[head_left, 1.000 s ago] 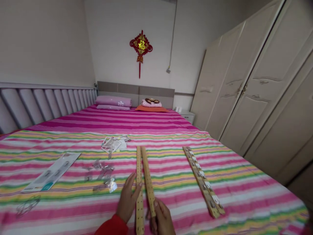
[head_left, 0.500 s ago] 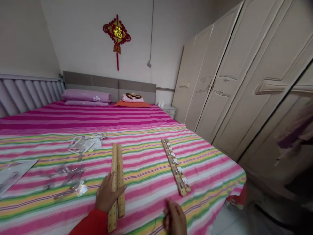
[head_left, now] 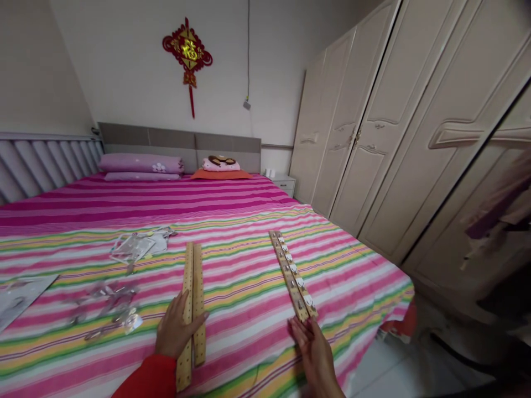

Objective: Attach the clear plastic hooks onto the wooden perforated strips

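Note:
My left hand (head_left: 176, 326), in a red sleeve, lies over two narrow wooden strips (head_left: 199, 298) with rows of small holes. Its thumb is spread across the right strip and its fingers rest along the left one. My right hand (head_left: 313, 345) has its fingertips closed round the near end of another pair of wooden strips (head_left: 292, 282). Small metal pieces and round white pieces sit in a row along that pair. The undersides of its fingers are partly hidden.
Left of my hands lie small clear plastic packets (head_left: 110, 304), a heap of packets (head_left: 143, 243) and a flat clear bag (head_left: 25, 296). The striped bedsheet (head_left: 240, 315) ends at the right, by a wardrobe (head_left: 385, 143). Folded bedding (head_left: 141, 163) lies by the headboard.
My right hand has moved up and forward from the bare sheet to the near end of the right pair of strips. My left hand stays on its strips. The view has shifted slightly.

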Demonstrator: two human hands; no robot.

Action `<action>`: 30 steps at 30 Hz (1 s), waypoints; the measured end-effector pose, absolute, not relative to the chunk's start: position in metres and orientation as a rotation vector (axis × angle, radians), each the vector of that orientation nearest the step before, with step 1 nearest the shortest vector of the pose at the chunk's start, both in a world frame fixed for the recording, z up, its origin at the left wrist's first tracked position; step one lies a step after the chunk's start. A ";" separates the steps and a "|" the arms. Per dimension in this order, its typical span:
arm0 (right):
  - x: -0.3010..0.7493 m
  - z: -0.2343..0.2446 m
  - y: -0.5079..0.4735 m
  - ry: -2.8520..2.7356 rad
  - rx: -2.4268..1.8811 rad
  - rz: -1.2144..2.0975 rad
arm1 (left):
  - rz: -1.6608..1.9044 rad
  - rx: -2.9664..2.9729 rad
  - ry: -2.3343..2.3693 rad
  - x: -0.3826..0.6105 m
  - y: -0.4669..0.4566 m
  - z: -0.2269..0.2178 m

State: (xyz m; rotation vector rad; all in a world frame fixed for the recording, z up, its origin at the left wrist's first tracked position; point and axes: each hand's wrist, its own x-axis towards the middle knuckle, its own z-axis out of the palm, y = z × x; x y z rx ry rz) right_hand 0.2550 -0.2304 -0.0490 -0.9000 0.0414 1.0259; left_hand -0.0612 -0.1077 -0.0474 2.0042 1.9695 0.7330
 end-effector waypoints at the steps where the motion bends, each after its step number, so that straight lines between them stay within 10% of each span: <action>1: 0.256 -0.051 -0.230 0.039 -0.898 1.023 | 0.735 1.999 1.971 -0.061 -0.108 -0.048; 30: 0.227 -0.029 -0.198 -0.061 -0.462 1.567 | 0.777 1.944 1.924 -0.061 -0.111 -0.048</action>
